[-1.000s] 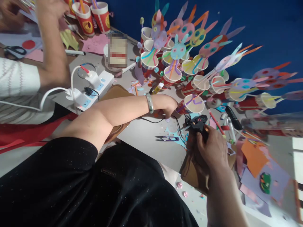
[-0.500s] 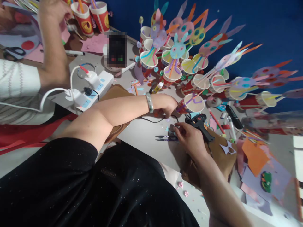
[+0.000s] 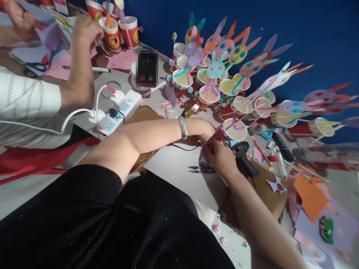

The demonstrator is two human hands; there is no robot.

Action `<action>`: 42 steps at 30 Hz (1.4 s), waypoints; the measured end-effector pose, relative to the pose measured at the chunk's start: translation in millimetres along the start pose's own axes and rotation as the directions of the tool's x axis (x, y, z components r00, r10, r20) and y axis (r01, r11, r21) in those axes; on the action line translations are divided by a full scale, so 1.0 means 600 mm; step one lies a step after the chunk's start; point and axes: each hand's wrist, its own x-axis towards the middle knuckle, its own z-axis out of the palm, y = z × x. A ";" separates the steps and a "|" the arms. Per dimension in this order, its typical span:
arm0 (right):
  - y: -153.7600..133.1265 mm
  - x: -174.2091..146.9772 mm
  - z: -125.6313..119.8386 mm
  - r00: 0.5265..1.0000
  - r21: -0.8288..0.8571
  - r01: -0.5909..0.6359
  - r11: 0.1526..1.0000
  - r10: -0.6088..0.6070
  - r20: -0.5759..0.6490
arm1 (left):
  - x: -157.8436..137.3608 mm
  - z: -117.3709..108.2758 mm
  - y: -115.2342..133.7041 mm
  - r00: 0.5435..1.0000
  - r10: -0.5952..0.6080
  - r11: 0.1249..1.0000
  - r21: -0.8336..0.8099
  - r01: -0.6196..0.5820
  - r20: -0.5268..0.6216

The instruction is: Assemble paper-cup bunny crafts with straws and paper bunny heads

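My left hand [image 3: 204, 130], with a bangle [image 3: 183, 127] at its wrist, reaches down beside a red paper cup [image 3: 235, 129] that lies tilted with purple strips in it. Its fingers curl downward and are partly hidden. My right hand [image 3: 222, 157] meets it from below, thumb and fingertips pinched together close to the left fingertips. Whatever is between them is too small or hidden to name. Under my right hand lie small thread snips [image 3: 201, 169]. A black glue gun [image 3: 247, 160] rests just right of that hand, and a black cord [image 3: 185, 148] runs beneath my left hand.
Several paper cups with paper rabbit heads [image 3: 215, 69] crowd along the blue wall. A white power strip [image 3: 123, 110] stands at left, near a co-worker's arm [image 3: 81, 71]. Markers [image 3: 280, 160] and coloured paper [image 3: 311, 194] lie at right; a yellow marker [image 3: 192, 110] is behind my left wrist.
My right hand has moved up and left from above the snips to my left fingertips, and its fingers have closed. The whole view has shifted slightly.
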 end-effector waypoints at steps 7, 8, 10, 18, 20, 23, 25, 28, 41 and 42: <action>0.004 0.009 0.000 1.000 0.003 0.016 1.000 -0.015 -0.002 | 0.006 0.001 0.001 0.996 -0.031 0.991 0.135 0.019 0.089; 0.003 0.009 -0.001 1.000 0.000 0.018 1.000 -0.018 0.005 | 0.007 0.001 0.001 0.996 -0.020 0.989 0.151 0.006 0.091; 0.000 0.010 -0.005 0.999 -0.012 0.017 1.000 -0.017 0.029 | 0.007 0.000 -0.001 0.994 -0.008 0.982 0.186 -0.012 0.109; -0.008 0.008 -0.008 0.999 -0.092 0.006 0.996 -0.002 0.049 | 0.019 0.003 -0.009 0.990 0.030 0.979 0.197 -0.057 0.135; -0.007 0.008 -0.004 0.999 -0.097 0.003 0.995 0.001 0.047 | 0.019 0.003 -0.010 0.989 0.034 0.984 0.171 -0.058 0.141; 0.001 0.004 0.002 1.000 -0.029 0.012 0.999 -0.011 0.027 | 0.013 0.000 -0.011 0.986 0.057 0.991 0.113 -0.075 0.157; 0.013 -0.001 0.005 0.999 0.095 0.033 0.995 -0.031 -0.018 | 0.005 -0.005 -0.010 0.986 0.055 0.993 0.092 -0.070 0.160; 0.034 -0.014 0.008 0.996 0.434 0.078 0.898 -0.048 -0.080 | -0.008 -0.016 -0.011 0.986 0.029 0.998 0.058 -0.039 0.162; 0.050 -0.043 0.001 0.997 0.913 0.031 0.406 0.049 -0.056 | -0.032 -0.043 -0.016 0.945 0.263 0.934 -0.296 -0.200 0.192; 0.050 -0.042 0.002 0.997 0.914 0.036 0.403 0.045 -0.060 | -0.033 -0.042 -0.015 0.942 0.270 0.927 -0.318 -0.198 0.198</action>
